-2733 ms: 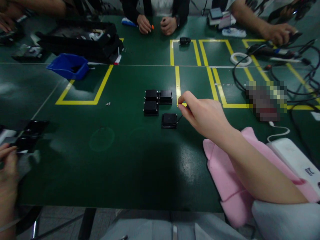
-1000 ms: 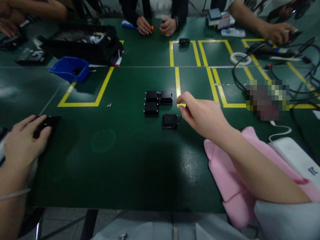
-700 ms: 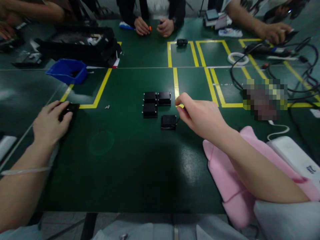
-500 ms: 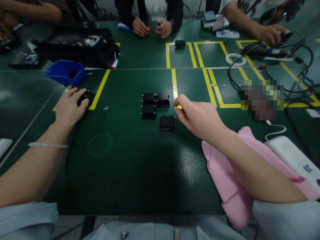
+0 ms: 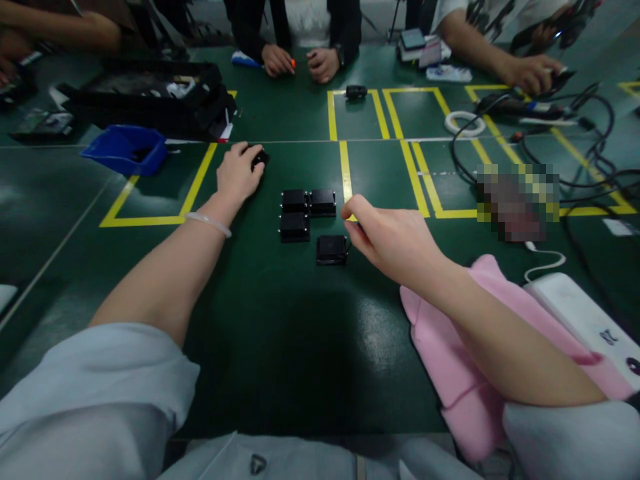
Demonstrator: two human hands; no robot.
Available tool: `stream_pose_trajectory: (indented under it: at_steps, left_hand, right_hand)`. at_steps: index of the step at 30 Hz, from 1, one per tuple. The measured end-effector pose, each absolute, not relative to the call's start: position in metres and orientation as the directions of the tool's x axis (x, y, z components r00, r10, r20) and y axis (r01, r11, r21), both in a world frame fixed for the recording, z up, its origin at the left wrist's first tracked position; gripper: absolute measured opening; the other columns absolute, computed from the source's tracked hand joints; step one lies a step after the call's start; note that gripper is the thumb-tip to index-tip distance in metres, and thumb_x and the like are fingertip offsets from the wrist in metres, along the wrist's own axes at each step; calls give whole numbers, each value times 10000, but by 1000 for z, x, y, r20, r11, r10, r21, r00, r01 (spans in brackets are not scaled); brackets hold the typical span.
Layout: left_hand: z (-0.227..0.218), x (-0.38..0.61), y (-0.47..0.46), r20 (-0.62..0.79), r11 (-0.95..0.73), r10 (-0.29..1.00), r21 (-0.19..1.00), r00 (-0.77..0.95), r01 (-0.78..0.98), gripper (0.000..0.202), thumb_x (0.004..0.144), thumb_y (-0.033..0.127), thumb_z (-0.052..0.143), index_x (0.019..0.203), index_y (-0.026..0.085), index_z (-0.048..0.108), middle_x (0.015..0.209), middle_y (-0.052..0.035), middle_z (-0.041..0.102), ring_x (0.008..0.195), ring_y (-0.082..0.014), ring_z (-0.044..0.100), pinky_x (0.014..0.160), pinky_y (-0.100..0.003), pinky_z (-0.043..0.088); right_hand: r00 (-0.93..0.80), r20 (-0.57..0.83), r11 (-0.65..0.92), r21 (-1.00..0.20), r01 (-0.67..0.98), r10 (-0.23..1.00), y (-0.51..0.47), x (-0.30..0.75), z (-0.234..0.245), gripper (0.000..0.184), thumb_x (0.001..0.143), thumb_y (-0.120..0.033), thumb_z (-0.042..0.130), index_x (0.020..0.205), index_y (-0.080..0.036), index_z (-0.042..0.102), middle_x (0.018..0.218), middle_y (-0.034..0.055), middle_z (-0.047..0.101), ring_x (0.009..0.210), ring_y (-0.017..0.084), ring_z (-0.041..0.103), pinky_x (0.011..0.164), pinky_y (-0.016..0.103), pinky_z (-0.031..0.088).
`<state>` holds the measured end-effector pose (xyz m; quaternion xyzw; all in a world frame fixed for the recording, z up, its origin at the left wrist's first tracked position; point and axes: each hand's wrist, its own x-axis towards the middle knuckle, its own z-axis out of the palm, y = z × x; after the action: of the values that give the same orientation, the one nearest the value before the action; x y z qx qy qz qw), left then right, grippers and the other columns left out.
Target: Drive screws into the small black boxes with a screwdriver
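My left hand [image 5: 239, 172] has its fingers closed around a small black block [image 5: 260, 157], mostly covered by the fingers, left of and beyond a cluster of similar blocks. In that cluster, black rectangular blocks with silvery corner points sit side by side: one at the back left [image 5: 295, 200], one at the back right [image 5: 323, 202] and one in front [image 5: 294, 225]. A separate black block [image 5: 331, 249] lies nearer me. Just to its right, my right hand [image 5: 385, 230] is pinched shut; what sits between thumb and forefinger is hidden, apart from a thin dark bit.
A blue scoop-shaped bin [image 5: 125, 148] stands at the left before black trays [image 5: 145, 100]. Cables [image 5: 600, 133], a white tape ring [image 5: 465, 123], a pink cloth item [image 5: 445, 347] and a white power bank [image 5: 580, 307] occupy the right. Other people's hands [image 5: 323, 65] rest across the table.
My left hand has moved right and away from me with the black block, leaving the yellow-taped area by the blue bin. My right hand stays almost still; the view shifts slightly.
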<state>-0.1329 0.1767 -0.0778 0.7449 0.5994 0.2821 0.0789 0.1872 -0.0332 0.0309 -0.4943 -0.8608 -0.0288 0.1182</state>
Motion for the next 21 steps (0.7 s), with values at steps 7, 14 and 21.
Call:
stream_pose_trajectory:
  at_steps: [7, 14, 21]
  left_hand:
    - [-81, -76, 190, 303, -335, 929, 454, 210, 826, 795, 805, 793, 426, 1372, 240, 500, 1535, -33, 369, 1380, -277, 316, 1113, -460, 242]
    - [-67, -89, 208, 270, -368, 925, 462, 268, 807, 835, 829, 832, 350, 1371, 210, 475, 1527, 11, 374, 1370, -179, 290, 1167, -380, 146]
    - [-65, -108, 241, 190, -368, 929, 559, 317, 743, 967, 728, 933, 309, 1307, 178, 481, 1439, 83, 483, 1274, -76, 310, 1168, -297, 180]
  right_hand:
    - [-488, 235, 512, -52, 857, 841, -33, 187, 30, 328, 981, -309, 261, 1089, -199, 551, 760, 9, 690, 570, 137, 556, 503, 256, 169]
    - [-479, 230, 507, -76, 859, 847, -32, 186, 31, 337, 982, -307, 254, 1093, -201, 555, 773, 3, 692, 580, 125, 551, 512, 257, 166]
    - [-477, 217, 506, -104, 856, 852, -31, 186, 30, 341, 978, -310, 255, 1093, -196, 555, 756, 3, 680, 589, 119, 542, 511, 251, 170]
